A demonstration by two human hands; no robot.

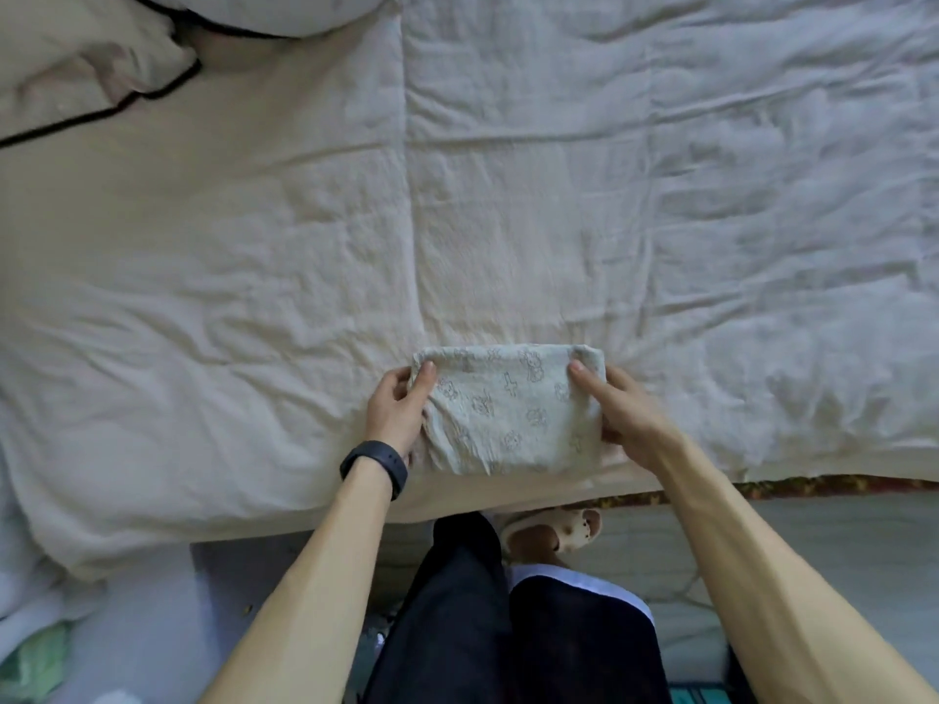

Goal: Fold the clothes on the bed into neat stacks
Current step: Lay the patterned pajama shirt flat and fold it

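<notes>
We find no words, numbers or brand marks that we can read. The folded cloth (508,409), held between our left hand (394,414) and our right hand (627,416), carries only faint outline drawings. They are small figures and a cross shape about midway between the two hands, not letters. The black wristband (376,467) just behind the left hand shows a plain dark face with nothing legible on it.

Far beyond the fingers (584,381), to their left, lies a pillow (76,68) with black piping. A black wristband (376,467) sits just behind them. Nearer the person are dark trousers (457,627), a pale slipper (569,525) and, far left, something green (35,663), perhaps packaging.
</notes>
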